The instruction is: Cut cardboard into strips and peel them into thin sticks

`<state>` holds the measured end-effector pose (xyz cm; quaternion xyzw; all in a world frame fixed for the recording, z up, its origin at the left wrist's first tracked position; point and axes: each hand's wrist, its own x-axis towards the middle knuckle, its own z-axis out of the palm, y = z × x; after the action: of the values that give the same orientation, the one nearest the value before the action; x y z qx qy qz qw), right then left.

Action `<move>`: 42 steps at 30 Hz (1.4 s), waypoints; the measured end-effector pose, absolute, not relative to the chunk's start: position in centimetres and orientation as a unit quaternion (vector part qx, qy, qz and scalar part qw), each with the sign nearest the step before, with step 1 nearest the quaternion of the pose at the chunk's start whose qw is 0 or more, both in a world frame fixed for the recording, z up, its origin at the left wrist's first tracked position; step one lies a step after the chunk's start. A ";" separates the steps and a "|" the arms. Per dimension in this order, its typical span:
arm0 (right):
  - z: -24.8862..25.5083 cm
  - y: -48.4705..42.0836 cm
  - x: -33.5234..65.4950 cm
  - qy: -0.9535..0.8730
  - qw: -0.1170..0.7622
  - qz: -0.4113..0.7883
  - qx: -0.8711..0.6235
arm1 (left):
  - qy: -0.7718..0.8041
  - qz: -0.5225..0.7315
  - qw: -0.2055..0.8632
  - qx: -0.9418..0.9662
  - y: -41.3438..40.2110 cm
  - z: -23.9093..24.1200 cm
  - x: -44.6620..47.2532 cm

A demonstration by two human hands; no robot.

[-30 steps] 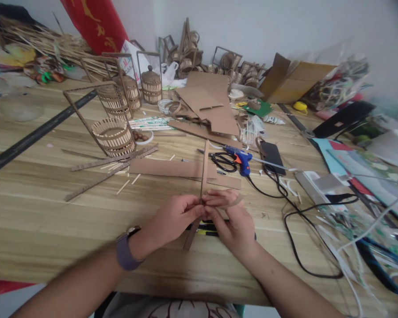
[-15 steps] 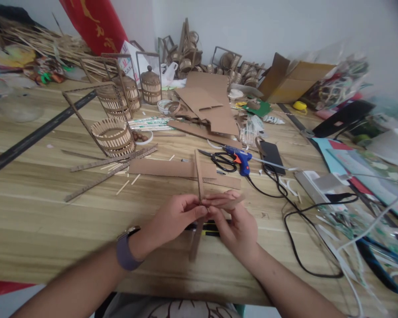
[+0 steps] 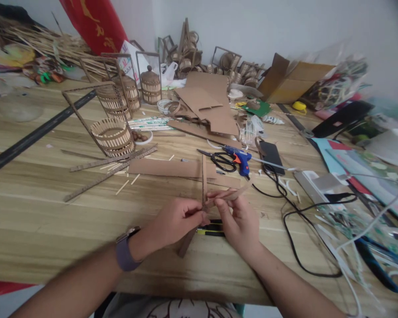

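Note:
My left hand (image 3: 181, 221) is pinched around a narrow cardboard strip (image 3: 204, 176) that stands up away from me, its lower end showing below my fingers. In my right hand (image 3: 240, 221), thumb and fingers grip a thin peeled strip of cardboard paper (image 3: 237, 193) that points to the upper right. Both sets of fingertips meet where the two strips come together; whether the pieces are joined there is hidden. Beneath my hands lies a black and yellow tool (image 3: 212, 228), partly covered. A wider cardboard piece (image 3: 166, 168) lies just beyond.
Scissors (image 3: 223, 161) and a blue glue gun (image 3: 239, 158) with a black cord lie ahead, beside a phone (image 3: 272, 157). Small slatted baskets (image 3: 112, 137) stand at left near cardboard strips (image 3: 96, 181). Cardboard sheets (image 3: 212, 101) are stacked behind; a power strip (image 3: 318, 185) is at right.
The upright strip has tilted, its top moving right and its lower end left. The peeled strip in my right hand now points higher to the right.

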<state>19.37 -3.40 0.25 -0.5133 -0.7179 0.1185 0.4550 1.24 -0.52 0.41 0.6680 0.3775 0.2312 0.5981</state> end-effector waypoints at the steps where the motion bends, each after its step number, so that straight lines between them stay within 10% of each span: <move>1: 0.2 -3.4 19.3 -0.711 0.462 0.129 -0.515 | 0.372 0.234 0.610 0.659 -0.5 0.3 1.2; 42: 0.4 -3.4 19.3 -0.717 0.460 0.140 -0.505 | 0.364 0.244 0.594 0.675 -0.6 0.5 1.2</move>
<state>19.31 -3.41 0.44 -0.5052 -0.7169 0.1399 0.4596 1.21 -0.58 0.54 0.6751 0.3636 0.2441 0.5936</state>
